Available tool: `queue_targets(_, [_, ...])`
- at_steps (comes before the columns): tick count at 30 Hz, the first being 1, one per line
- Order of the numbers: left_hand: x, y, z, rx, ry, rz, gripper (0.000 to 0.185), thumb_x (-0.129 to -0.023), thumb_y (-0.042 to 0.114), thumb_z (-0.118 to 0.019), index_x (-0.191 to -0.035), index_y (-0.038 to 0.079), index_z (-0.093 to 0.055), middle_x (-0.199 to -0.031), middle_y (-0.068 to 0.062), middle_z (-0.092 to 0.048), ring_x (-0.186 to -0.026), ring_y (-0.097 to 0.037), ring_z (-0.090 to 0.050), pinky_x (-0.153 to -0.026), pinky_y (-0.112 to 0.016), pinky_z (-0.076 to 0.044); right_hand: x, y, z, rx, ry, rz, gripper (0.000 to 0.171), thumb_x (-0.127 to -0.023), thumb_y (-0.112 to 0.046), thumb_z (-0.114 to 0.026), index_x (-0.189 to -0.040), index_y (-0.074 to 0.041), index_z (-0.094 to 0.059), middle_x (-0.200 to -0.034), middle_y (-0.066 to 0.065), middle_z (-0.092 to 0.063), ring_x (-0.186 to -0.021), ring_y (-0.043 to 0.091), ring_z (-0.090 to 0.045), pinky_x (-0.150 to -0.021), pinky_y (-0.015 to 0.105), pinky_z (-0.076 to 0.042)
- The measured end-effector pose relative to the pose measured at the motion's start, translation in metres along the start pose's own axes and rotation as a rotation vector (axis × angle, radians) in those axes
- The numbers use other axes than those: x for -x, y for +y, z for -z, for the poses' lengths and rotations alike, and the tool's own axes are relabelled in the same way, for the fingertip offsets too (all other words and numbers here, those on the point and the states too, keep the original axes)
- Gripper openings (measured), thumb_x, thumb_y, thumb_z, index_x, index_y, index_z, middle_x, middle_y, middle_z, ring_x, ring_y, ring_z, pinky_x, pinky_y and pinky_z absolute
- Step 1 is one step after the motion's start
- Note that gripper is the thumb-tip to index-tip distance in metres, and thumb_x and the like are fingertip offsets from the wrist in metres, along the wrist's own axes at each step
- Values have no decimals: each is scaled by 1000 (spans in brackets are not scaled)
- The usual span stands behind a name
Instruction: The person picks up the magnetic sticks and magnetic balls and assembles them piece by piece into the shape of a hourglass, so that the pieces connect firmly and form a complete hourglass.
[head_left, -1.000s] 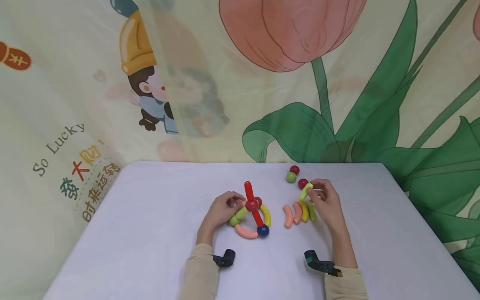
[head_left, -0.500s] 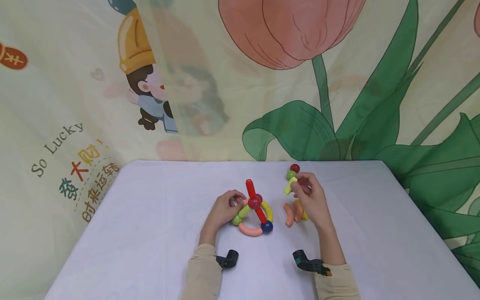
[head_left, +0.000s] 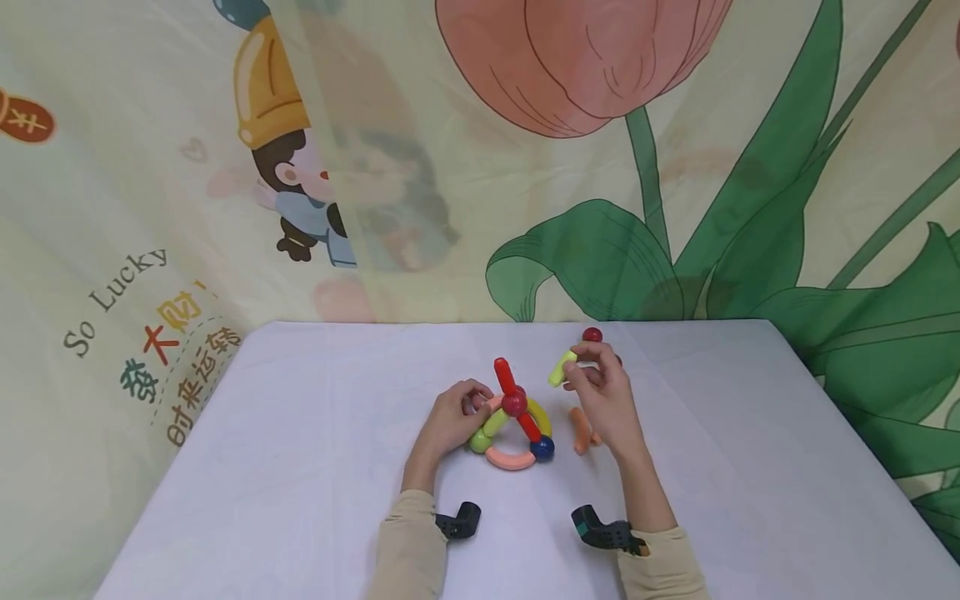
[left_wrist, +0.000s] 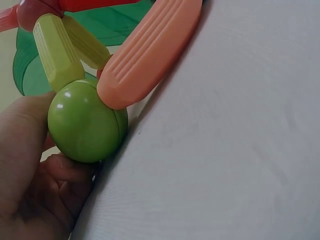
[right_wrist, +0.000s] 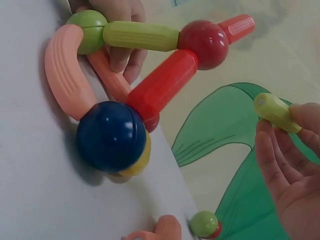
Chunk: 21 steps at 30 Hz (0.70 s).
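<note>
A toy frame of coloured sticks and balls stands on the table. Its parts include a green ball, a blue ball, a red ball on top and a red stick. My left hand grips the frame at its left side, fingers round a pink curved stick beside the green ball; part of this grip is hidden. To the right of the frame and above the table, my right hand pinches a short yellow-green stick between thumb and fingers, its free end pointing left, apart from the frame.
Loose pink curved sticks lie right of the frame, partly behind my right forearm. Farther back rest a loose red ball and a loose green ball. A white cloth covers the table, and a printed curtain hangs behind its far edge.
My right hand has moved left toward the frame with the yellow-green stick. The left hand keeps its grip; hand and frame have shifted slightly right in view.
</note>
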<state>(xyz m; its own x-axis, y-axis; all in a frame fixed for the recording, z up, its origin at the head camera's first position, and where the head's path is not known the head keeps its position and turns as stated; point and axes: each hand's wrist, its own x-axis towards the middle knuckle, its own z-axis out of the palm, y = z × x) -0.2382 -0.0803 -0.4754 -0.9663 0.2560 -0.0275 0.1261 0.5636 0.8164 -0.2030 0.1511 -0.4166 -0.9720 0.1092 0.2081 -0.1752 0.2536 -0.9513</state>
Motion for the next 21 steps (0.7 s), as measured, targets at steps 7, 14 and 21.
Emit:
queue_targets(7, [2,5,1,21,20,-74,16,-91,14,-58,-105,19,-64,-84,1,-53,-72,-13,-48,-61,-22,-40,1,-3,-10,-9,-16,0,31,-94,-21,-58,-122,-13,-48,-118,8,-53,-88,25,-67,-78,17,-52])
queue_targets(14, [4,15,5,225,-39,-293,26,-91,16,-54,-116,16,-62,-104,-2,-62,-102,-16,-54,-85,-30,-45,4,-9,-19,-25,-47,7,34,-94,-21,-58,-125,-11,-47,-122,8,-53,-91,23,-66,-82,15,-51])
queue_targets(21, [7,29,-2,336,-176,-225,52,-85,37,-68,-130,19,-51,-121,-1,-56,-116,-18,-53,-103,-41,-41,7,-10,-29,-26,-66,-21,33,-93,-22,-59,-124,-17,-48,-124,4,-54,-94,19,-65,-83,17,-51])
